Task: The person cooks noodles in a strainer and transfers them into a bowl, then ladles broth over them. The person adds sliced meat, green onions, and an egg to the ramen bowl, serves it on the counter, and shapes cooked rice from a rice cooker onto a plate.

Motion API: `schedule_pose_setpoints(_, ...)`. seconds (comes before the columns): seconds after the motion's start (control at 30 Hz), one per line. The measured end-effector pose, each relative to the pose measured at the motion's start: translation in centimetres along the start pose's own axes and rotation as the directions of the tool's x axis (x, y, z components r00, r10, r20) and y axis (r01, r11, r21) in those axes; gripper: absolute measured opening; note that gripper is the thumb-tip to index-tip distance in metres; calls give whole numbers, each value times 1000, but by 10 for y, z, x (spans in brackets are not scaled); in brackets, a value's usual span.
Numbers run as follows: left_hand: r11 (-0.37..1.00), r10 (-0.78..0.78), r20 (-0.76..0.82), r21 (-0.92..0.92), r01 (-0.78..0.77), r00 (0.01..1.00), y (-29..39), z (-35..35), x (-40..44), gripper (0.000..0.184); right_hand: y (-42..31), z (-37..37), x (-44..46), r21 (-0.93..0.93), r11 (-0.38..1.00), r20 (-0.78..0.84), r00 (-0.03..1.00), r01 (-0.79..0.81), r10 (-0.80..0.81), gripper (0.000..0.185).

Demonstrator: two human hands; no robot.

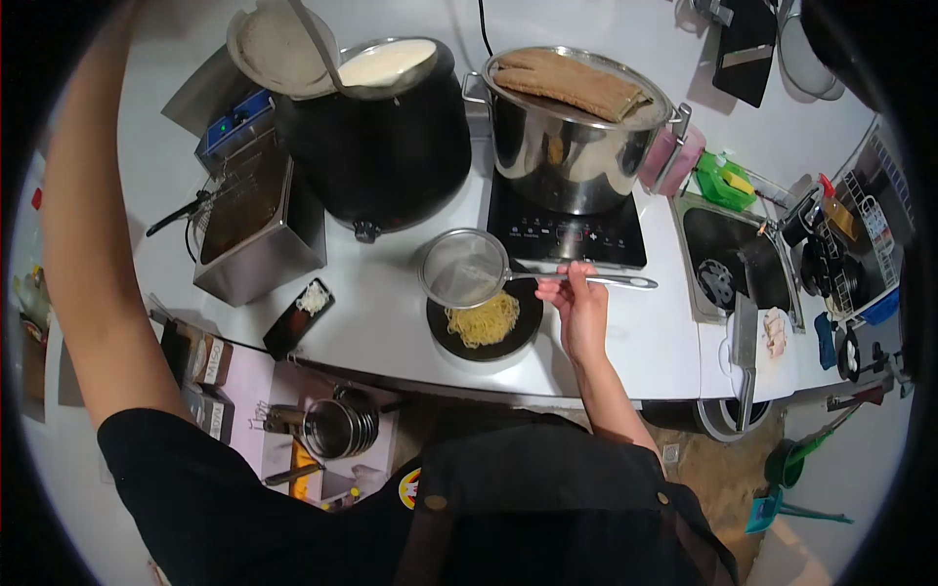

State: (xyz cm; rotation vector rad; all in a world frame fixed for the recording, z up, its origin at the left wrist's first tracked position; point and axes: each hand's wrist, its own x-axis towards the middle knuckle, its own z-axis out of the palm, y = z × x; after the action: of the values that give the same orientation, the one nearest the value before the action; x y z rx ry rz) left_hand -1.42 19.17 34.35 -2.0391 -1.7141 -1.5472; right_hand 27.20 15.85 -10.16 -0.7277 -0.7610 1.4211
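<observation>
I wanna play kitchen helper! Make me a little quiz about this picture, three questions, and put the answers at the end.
1. What is the right hand holding?
2. True or false: the noodles are in a bright red bowl.
3. What does the big steel pot stand on?
A) the sink
B) the black cooktop
C) the floor

Key:
1. A strainer, by its handle.
2. False: the bowl is black.
3. B

Yellow noodles (483, 323), black bowl (532, 317)
</observation>
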Motion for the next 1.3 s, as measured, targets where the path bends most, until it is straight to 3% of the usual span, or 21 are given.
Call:
schedule_pose_setpoints(0.13, 998, 35, -9, -58, -35, 999, 11, 8, -50, 31, -4, -12, -10, -37, 999, 18, 1000, 25, -24, 27)
schedule_pose_setpoints(0.2, 987, 137, 35, -92, -133, 990, 4, 16, -77, 30, -4, -18, -14, -52, 998, 18, 999, 30, -29, 28)
schedule_pose_setpoints(0.27, 991, 14, 20, -130, -11, 1000, 6, 22, -98, 29, -2, -23, -19, -63, 997, 13, 999, 34, -34, 28)
schedule_pose_setpoints(0.3, 982, -7, 67, -185, 19, 998, 2, 26, -112, 28, -2, -25, -21, -69, 997, 16, 999, 32, -31, 27)
schedule_pose_setpoints(0.37, 994, -7, 271, -107, 37, 963, -16, 26, -129, 30, -1, -30, -25, -79, 996, 21, 999, 34, -32, 27)
schedule_pose_setpoints(0.43, 984, -49, 358, -145, 108, 932, -60, 31, -146, 35, 2, -36, -26, -77, 997, 22, 1000, 25, -23, 26)
schedule_pose_setpoints(0.5, 956, -129, 256, -226, 190, 958, -41, 61, -190, 34, 7, -42, -28, -74, 997, 15, 1000, 26, -25, 25)
schedule_pose_setpoints(0.63, 926, -156, 281, -292, 240, 947, -43, 87, -227, 31, 13, -52, -30, -83, 996, 16, 999, 31, -29, 24)
schedule_pose_setpoints(1.13, 991, -70, 405, -79, 111, 912, 1, 110, -235, 26, 3, -33, -34, -129, 989, 16, 997, 77, -75, 25)
schedule_pose_setpoints(1.3, 1000, -17, 442, 26, 6, 897, 10, 119, -226, 26, 3, -30, -34, -135, 988, 12, 997, 73, -72, 25)
